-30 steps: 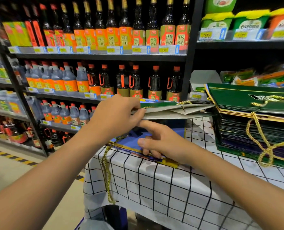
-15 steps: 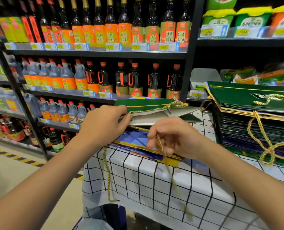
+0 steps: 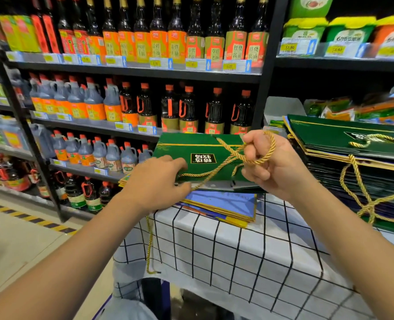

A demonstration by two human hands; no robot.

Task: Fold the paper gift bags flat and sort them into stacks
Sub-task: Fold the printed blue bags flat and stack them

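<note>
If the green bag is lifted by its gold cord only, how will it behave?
The green bag looks flat and stiff, so it would probably hang and swing. The cord bends loosely in the right hand, so it is likely floppy.

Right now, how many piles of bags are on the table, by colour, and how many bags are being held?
Green-topped pile: 1
Blue pile: 1
Held green bag: 1
Total: 3

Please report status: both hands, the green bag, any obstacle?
Left hand pinches green gift bag edge. Right hand grips its gold cord handle. Bag folded, above blue bags. No obstacle.
</note>
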